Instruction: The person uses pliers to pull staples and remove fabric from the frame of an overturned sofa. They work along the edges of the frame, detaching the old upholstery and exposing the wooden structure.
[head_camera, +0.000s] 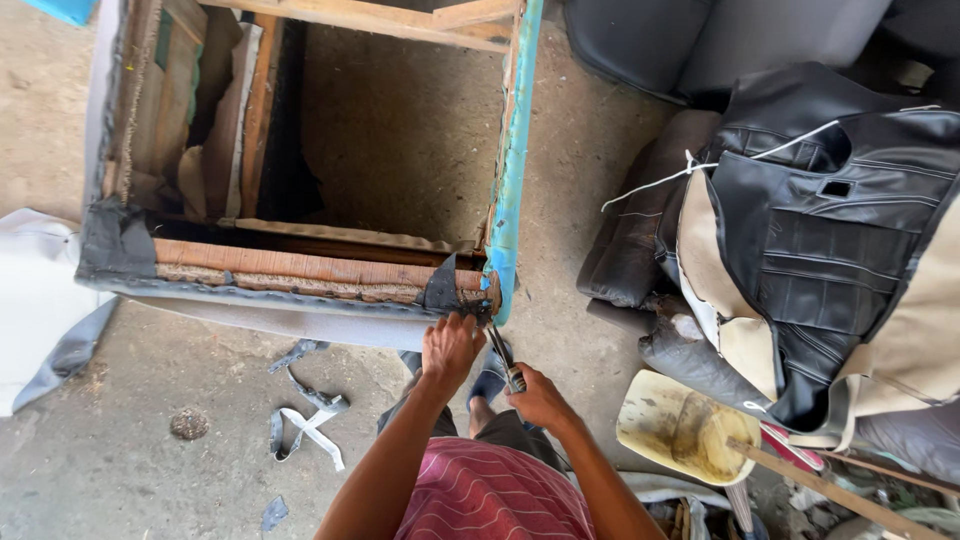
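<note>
Carefully, at the frame's lower centre, we pinch the black fabric (440, 290) on the wooden sofa frame (300, 265) corner with our left hand (450, 345), while our right hand (538, 398), clamped on pliers (505, 358), should pull staples straight out.

**Bare concrete floor, cluttered on every side**

The floor (150, 470) is rough, dusty grey concrete. At its centre, reaching to twelve o'clock, stands a stripped wooden furniture frame (300, 270) with a blue fabric edge. At nine o'clock lies a white sheet (35, 300). Grey fabric strips (305, 420) lie at seven o'clock, beside a small brown clump (189, 424). Black and cream upholstery covers (800, 250) are heaped at three o'clock. A stained pale seat shell (680, 430) rests at five o'clock.
</note>
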